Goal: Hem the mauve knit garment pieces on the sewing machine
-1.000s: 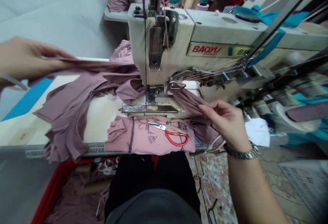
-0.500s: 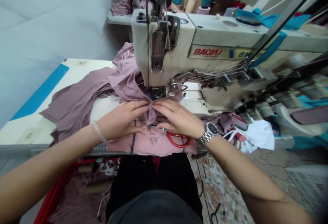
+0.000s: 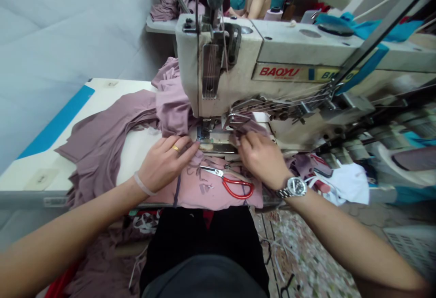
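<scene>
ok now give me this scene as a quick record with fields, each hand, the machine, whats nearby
left hand: open, fingertips by the presser foot, above pink fabric
right hand: holds a mauve fabric strip near the machine's front
machine: cream industrial sewing machine, labelled BAOYU
on pink fabric: scissors with red handles
left of machine: mauve fabric pile on a white table
</scene>
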Demonstrator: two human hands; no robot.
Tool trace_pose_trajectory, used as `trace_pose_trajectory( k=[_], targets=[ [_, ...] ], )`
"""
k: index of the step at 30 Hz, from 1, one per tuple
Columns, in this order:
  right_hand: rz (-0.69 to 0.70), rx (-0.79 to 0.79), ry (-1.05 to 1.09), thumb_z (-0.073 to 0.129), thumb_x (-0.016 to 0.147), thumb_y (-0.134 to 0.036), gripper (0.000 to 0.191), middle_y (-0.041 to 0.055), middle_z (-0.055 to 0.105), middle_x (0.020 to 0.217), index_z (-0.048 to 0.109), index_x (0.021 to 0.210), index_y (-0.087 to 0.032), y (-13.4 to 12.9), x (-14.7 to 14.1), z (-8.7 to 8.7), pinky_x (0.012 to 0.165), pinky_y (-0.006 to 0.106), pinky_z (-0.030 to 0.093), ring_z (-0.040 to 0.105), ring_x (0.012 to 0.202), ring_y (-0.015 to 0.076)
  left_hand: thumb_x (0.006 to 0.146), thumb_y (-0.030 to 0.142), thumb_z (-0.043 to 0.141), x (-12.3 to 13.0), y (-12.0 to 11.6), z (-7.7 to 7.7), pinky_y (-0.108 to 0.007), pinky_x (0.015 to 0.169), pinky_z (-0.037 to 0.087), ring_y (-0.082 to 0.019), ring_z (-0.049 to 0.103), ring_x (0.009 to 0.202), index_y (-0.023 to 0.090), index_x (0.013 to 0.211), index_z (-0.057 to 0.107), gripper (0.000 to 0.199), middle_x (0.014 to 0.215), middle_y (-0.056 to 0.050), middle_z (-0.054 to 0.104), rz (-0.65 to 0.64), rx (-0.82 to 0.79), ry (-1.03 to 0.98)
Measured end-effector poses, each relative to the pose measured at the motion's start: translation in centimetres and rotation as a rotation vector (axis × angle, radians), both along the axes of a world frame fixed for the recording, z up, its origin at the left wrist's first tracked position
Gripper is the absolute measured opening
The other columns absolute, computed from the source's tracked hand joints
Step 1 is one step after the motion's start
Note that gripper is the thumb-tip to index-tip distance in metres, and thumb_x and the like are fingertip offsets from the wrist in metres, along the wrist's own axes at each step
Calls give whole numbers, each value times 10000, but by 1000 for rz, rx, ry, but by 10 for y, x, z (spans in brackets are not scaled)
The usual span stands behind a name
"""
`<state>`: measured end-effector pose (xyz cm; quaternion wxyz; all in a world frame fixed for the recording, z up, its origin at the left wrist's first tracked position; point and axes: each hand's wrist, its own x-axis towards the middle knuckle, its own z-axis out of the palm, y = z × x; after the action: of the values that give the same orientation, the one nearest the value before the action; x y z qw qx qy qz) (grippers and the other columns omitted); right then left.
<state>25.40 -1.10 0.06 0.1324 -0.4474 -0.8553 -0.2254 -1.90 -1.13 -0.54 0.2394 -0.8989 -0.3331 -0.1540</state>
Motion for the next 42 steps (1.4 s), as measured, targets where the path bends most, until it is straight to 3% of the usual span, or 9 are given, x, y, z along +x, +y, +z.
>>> trace_pose_trajectory(
  k=[2, 3, 8, 12, 16, 20, 25, 37, 42],
  targets=[
    [-148, 14, -13, 417, 988, -275, 339, 132, 591, 794, 647, 815, -95, 1, 2, 4, 628, 363, 370, 493, 733, 215, 928, 176, 505, 4, -3, 0, -373, 772, 461, -254, 566, 1023, 169, 1320, 572, 398, 1230, -142, 601, 44, -6, -8],
    [-149, 22, -14, 417, 991, -297, 348, 146, 603, 823, 656, 849, -88, 1, 0, 4, 638, 371, 379, 503, 755, 227, 928, 175, 502, 7, -4, 1, -379, 781, 463, -262, 563, 1048, 151, 1343, 553, 418, 1246, -150, 593, 57, -13, -11],
    [153, 22, 48, 469, 958, -181, 341, 208, 627, 1157, 580, 1231, -10, -16, -31, -10, 845, 429, 466, 545, 1046, 291, 950, 139, 445, 13, -10, 2, -380, 885, 468, -248, 561, 1106, 41, 1407, 455, 467, 1269, -164, 595, 24, -60, -13],
    [191, -5, 129, 496, 962, -260, 417, 235, 587, 1284, 553, 1274, 12, -21, -40, -21, 1034, 480, 423, 470, 1267, 327, 945, 126, 445, 4, -10, 0, -400, 975, 446, -274, 512, 1207, 72, 1373, 509, 436, 1361, -170, 533, -27, -74, -6],
    [187, -32, 128, 514, 954, -270, 420, 205, 585, 1311, 550, 1301, -35, -4, -35, -25, 977, 471, 463, 513, 1228, 319, 943, 155, 460, 6, -3, -1, -391, 849, 478, -273, 548, 1122, 175, 1358, 548, 425, 1286, -145, 580, -18, -61, -8],
    [249, 75, 190, 513, 932, -155, 296, 160, 663, 1189, 625, 1199, -94, 5, -29, -31, 872, 426, 490, 574, 1119, 274, 944, 142, 457, 14, 1, 0, -377, 834, 477, -255, 561, 1075, 131, 1306, 585, 385, 1237, -144, 606, -53, -25, -30],
    [364, 91, 294, 538, 891, -94, 267, 131, 694, 1074, 650, 1134, -100, -6, -26, -35, 840, 371, 494, 579, 1033, 230, 941, 136, 455, 14, -7, 2, -364, 796, 473, -243, 571, 1024, 101, 1272, 600, 363, 1204, -147, 620, -54, -29, -32],
    [130, -90, 305, 470, 948, -230, 395, 140, 611, 1302, 569, 1297, -76, -22, -53, -21, 942, 432, 431, 505, 1148, 274, 926, 156, 491, 28, -14, 6, -385, 749, 457, -260, 566, 993, 115, 1293, 593, 383, 1182, -143, 625, 131, -46, -36],
    [117, -107, 235, 439, 965, -246, 397, 140, 589, 1334, 565, 1304, -80, -21, -57, -16, 949, 437, 421, 495, 1165, 276, 930, 131, 452, 30, -13, 4, -381, 815, 465, -254, 561, 1045, 70, 1244, 613, 358, 1220, -159, 612, 97, -64, -73]
  ],
)
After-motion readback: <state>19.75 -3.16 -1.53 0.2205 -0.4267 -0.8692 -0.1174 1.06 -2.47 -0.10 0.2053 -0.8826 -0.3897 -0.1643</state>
